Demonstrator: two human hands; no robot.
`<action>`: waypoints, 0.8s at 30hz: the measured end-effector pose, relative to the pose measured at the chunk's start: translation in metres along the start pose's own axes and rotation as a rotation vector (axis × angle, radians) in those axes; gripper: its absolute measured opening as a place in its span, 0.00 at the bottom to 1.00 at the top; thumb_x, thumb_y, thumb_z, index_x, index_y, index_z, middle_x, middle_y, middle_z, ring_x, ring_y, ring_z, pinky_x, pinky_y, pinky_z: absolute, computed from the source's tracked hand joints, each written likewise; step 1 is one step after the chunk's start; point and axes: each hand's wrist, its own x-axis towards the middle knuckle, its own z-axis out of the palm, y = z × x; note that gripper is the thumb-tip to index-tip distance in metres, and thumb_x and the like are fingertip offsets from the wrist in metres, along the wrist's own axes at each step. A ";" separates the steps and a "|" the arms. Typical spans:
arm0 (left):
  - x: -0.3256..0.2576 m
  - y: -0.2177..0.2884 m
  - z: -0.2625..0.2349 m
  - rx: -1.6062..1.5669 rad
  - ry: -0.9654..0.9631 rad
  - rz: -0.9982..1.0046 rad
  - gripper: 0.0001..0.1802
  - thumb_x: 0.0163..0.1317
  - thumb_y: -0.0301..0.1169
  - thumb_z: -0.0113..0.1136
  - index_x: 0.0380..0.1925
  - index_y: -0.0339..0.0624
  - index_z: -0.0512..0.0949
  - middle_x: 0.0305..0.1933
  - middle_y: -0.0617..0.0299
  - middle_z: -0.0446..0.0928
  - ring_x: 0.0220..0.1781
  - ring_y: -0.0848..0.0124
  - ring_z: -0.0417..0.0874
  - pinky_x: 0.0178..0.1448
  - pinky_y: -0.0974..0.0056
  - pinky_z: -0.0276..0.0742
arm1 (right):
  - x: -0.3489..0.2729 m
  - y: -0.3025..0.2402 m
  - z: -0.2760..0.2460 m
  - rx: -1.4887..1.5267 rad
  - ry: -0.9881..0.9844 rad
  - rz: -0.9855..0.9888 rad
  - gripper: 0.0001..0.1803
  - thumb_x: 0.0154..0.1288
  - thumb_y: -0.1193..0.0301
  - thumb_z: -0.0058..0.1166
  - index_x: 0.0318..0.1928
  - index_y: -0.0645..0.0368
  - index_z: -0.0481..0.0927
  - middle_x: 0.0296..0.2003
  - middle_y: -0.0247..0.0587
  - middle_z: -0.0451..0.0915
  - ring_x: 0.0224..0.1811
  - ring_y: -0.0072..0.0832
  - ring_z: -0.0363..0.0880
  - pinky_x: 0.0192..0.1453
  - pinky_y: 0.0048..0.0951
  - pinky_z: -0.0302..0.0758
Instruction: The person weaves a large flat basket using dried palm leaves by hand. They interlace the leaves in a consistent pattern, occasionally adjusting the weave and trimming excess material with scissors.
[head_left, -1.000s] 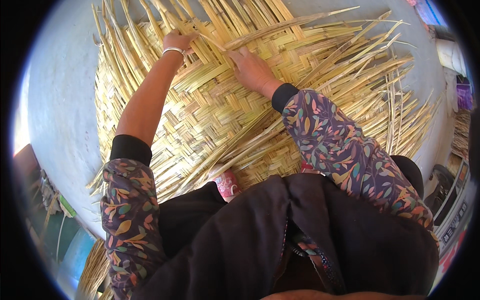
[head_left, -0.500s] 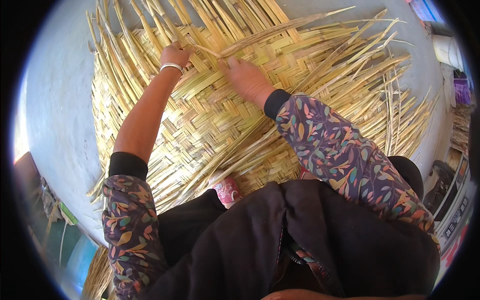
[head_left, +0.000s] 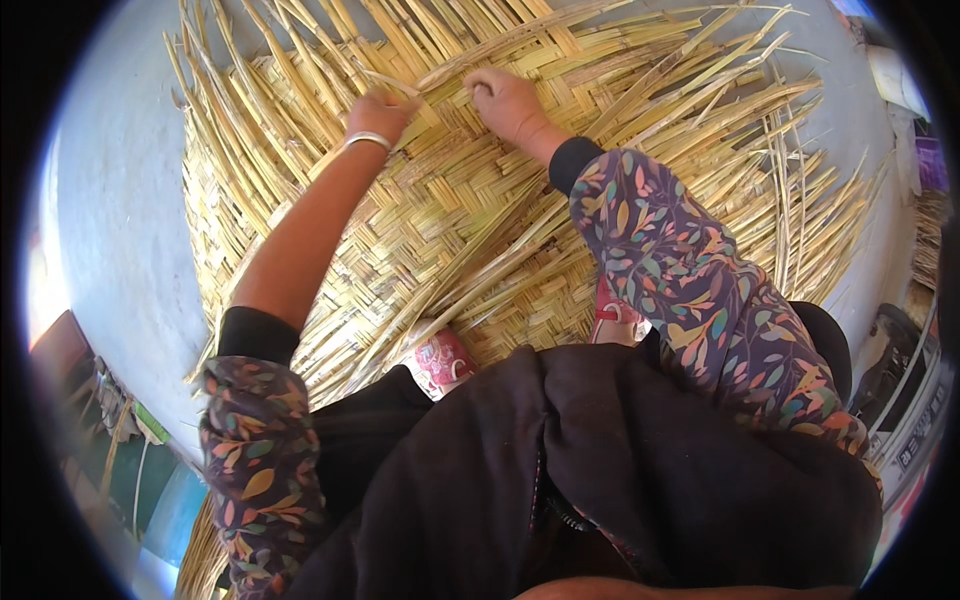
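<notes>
The woven straw mat [head_left: 470, 230] lies flat on the pale grey floor [head_left: 120, 230], spread in front of the person so that its far, unfinished part is within reach of both arms. The left hand [head_left: 378, 112] has its fingers closed on a loose straw strip [head_left: 400, 85] near the weave's working edge, likely to keep it taut. The right hand [head_left: 508, 100] is just beside it, fingers curled together and pressing on a crossing strip, seemingly to hold the weave down. A silver bangle [head_left: 366, 140] sits at the left wrist. Unwoven strip ends fan out past the mat's far and right edges, and bare floor gives room on the left. A pink patterned slipper [head_left: 440, 362] rests on the near edge.
</notes>
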 end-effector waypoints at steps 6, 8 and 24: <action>-0.017 0.025 0.037 0.099 0.085 -0.194 0.22 0.47 0.48 0.70 0.27 0.40 0.76 0.39 0.47 0.80 0.43 0.56 0.81 0.48 0.57 0.75 | 0.033 -0.018 -0.014 0.347 -0.082 0.161 0.12 0.60 0.67 0.47 0.39 0.56 0.82 0.32 0.47 0.82 0.36 0.42 0.80 0.43 0.37 0.76; -0.013 0.022 0.042 0.070 0.077 -0.251 0.22 0.45 0.48 0.70 0.29 0.43 0.77 0.40 0.49 0.81 0.44 0.55 0.81 0.49 0.57 0.75 | 0.056 -0.014 -0.004 0.178 -0.020 -0.013 0.13 0.59 0.67 0.47 0.39 0.55 0.82 0.33 0.48 0.82 0.37 0.43 0.80 0.43 0.38 0.76; 0.000 0.015 0.056 0.044 0.102 -0.242 0.19 0.44 0.41 0.61 0.35 0.42 0.79 0.42 0.48 0.80 0.48 0.52 0.80 0.51 0.56 0.74 | 0.148 -0.059 0.039 -0.535 -0.399 -0.187 0.17 0.56 0.74 0.50 0.47 0.58 0.79 0.40 0.54 0.80 0.44 0.50 0.79 0.47 0.43 0.75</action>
